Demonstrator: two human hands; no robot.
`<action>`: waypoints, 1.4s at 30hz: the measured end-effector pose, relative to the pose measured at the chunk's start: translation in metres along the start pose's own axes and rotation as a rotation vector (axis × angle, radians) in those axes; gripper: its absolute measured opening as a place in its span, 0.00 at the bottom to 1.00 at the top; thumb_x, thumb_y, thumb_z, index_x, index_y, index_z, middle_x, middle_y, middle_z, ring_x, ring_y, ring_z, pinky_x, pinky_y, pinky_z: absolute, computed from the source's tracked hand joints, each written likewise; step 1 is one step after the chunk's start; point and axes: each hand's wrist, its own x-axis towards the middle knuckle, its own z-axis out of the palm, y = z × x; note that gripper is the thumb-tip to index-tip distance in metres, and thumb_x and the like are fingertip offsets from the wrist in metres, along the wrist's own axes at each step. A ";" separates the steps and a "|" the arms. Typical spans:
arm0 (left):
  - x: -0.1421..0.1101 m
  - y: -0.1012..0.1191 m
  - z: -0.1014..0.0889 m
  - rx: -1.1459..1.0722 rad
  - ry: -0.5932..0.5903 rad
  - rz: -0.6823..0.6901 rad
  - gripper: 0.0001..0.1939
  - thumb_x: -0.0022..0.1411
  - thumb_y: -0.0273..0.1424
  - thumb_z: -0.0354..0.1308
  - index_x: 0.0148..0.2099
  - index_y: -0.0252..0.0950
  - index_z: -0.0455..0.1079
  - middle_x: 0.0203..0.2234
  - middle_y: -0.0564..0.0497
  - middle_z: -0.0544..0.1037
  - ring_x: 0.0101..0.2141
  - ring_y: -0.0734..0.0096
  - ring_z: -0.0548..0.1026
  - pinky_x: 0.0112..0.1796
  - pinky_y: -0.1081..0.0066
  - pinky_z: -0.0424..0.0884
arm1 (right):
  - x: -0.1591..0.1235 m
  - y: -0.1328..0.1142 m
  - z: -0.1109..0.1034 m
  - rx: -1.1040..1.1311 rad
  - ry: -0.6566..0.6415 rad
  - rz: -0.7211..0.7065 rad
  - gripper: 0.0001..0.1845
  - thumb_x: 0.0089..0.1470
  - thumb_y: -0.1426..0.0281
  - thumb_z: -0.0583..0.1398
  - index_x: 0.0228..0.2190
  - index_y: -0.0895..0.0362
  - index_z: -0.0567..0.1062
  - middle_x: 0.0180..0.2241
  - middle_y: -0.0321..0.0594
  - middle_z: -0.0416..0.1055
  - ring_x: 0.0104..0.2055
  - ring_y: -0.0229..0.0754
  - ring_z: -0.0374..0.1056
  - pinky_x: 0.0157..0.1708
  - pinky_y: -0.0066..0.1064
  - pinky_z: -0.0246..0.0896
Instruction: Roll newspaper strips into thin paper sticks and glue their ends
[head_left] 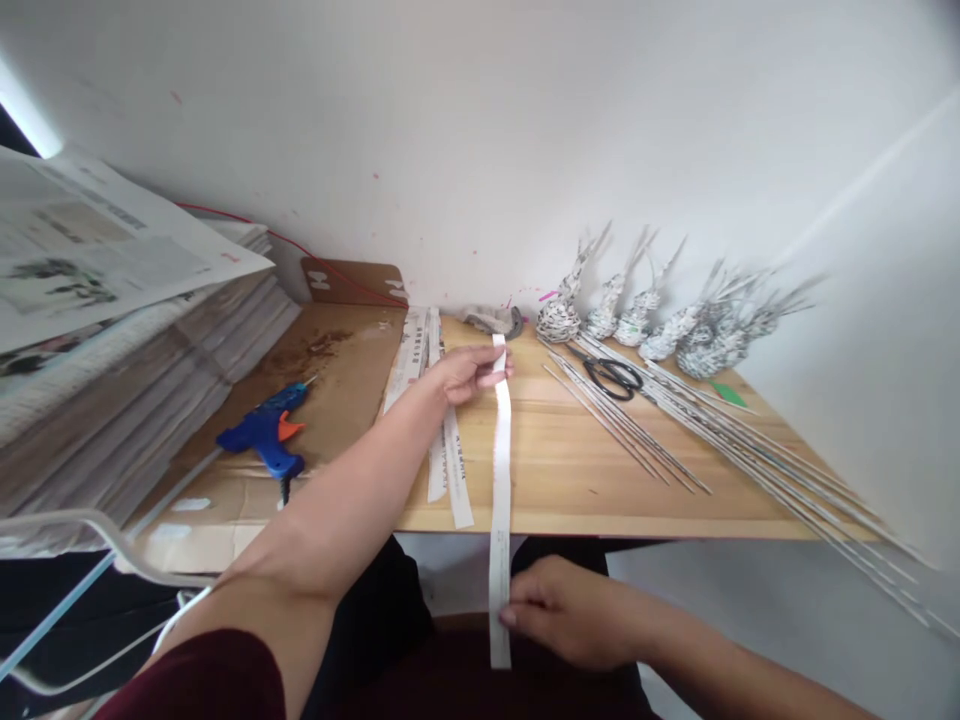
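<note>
A long, narrow newspaper strip (501,470) runs lengthwise away from me, its near end over my lap and its far end above the wooden table. My left hand (472,373) pinches it near the far end between fingers and thumb. Close to the near end, my right hand (551,612) grips the strip's right edge, thumb on top. Under and beside my left forearm lie more cut newspaper strips (456,470). Just beyond the strip's far end is a grey and white bundle (495,320) whose kind I cannot make out.
Rolled paper sticks (720,430) and black scissors (613,378) lie right on the wooden table (555,500). Several woven paper pieces (559,318) with upright ends stand along the wall. Left are a blue glue gun (262,432) on cardboard (345,350) and stacked newspapers (225,340).
</note>
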 end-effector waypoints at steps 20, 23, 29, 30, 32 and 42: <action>0.000 -0.008 0.003 0.105 -0.028 0.020 0.07 0.57 0.27 0.61 0.38 0.28 0.73 0.34 0.43 0.78 0.31 0.73 0.78 0.27 0.82 0.73 | 0.144 0.020 -0.187 0.616 0.760 -0.293 0.16 0.44 0.57 0.64 0.25 0.58 0.75 0.20 0.36 0.69 0.19 0.34 0.63 0.18 0.25 0.54; 0.001 -0.010 0.004 0.115 -0.019 0.030 0.08 0.57 0.28 0.61 0.38 0.28 0.73 0.31 0.44 0.78 0.28 0.74 0.77 0.29 0.79 0.74 | 0.140 0.023 -0.183 0.605 0.696 -0.337 0.17 0.46 0.55 0.63 0.25 0.58 0.75 0.20 0.35 0.69 0.20 0.33 0.62 0.19 0.25 0.53; 0.002 -0.011 0.001 0.244 0.065 0.130 0.14 0.52 0.36 0.65 0.35 0.29 0.72 0.26 0.47 0.77 0.23 0.77 0.74 0.24 0.79 0.71 | 0.130 0.017 -0.188 0.692 0.545 -0.368 0.17 0.45 0.57 0.64 0.31 0.58 0.78 0.25 0.39 0.73 0.26 0.36 0.66 0.21 0.25 0.52; 0.003 -0.012 0.000 0.261 0.064 0.144 0.16 0.51 0.38 0.65 0.35 0.29 0.72 0.26 0.47 0.77 0.23 0.77 0.74 0.24 0.78 0.71 | 0.129 0.016 -0.188 0.683 0.553 -0.374 0.18 0.45 0.57 0.64 0.32 0.58 0.78 0.25 0.39 0.73 0.27 0.36 0.66 0.21 0.25 0.51; 0.004 -0.013 -0.001 0.294 0.060 0.164 0.18 0.49 0.41 0.65 0.34 0.30 0.71 0.25 0.47 0.77 0.23 0.76 0.74 0.24 0.77 0.70 | 0.129 0.016 -0.188 0.645 0.571 -0.379 0.19 0.44 0.56 0.64 0.33 0.59 0.78 0.26 0.40 0.73 0.27 0.37 0.66 0.22 0.26 0.52; 0.002 -0.013 0.000 0.371 0.089 0.180 0.19 0.48 0.44 0.64 0.31 0.31 0.69 0.24 0.50 0.75 0.21 0.77 0.72 0.23 0.76 0.68 | 0.133 0.020 -0.189 0.645 0.591 -0.380 0.18 0.44 0.59 0.66 0.34 0.58 0.79 0.26 0.40 0.73 0.29 0.37 0.65 0.24 0.27 0.50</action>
